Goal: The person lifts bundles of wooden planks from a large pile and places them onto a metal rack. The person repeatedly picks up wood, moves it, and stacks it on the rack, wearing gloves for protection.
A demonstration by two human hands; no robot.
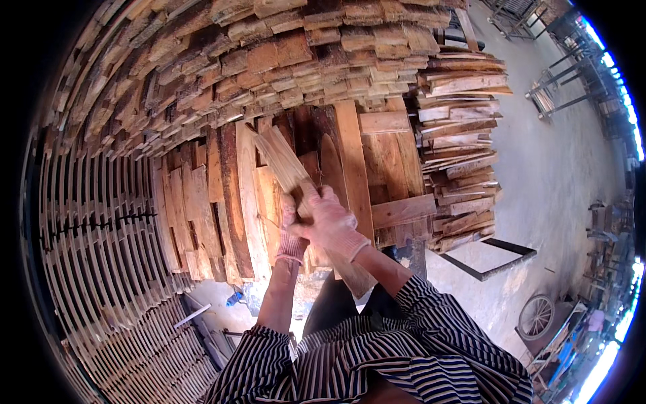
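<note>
Both my hands wear pale pinkish knitted work gloves and are close together in front of me. A wooden plank [282, 160] slants from the upper left, under my hands, toward my body. My right hand [333, 219] is closed over the plank, its fingers across the top face. My left hand [291, 232] grips the plank's left edge; some of its fingers are hidden by the plank and the right hand. Beneath lie loose boards [252, 195] of differing widths, some with bark edges, laid side by side.
A tall stack of boards [269, 57] rises beyond, with another pile [464, 141] at the right. Slatted stacks [94, 215] stand on the left. A dark rectangular frame [484, 275] rests on the concrete floor [538, 175]; a spoked wheel [536, 316] lies further right.
</note>
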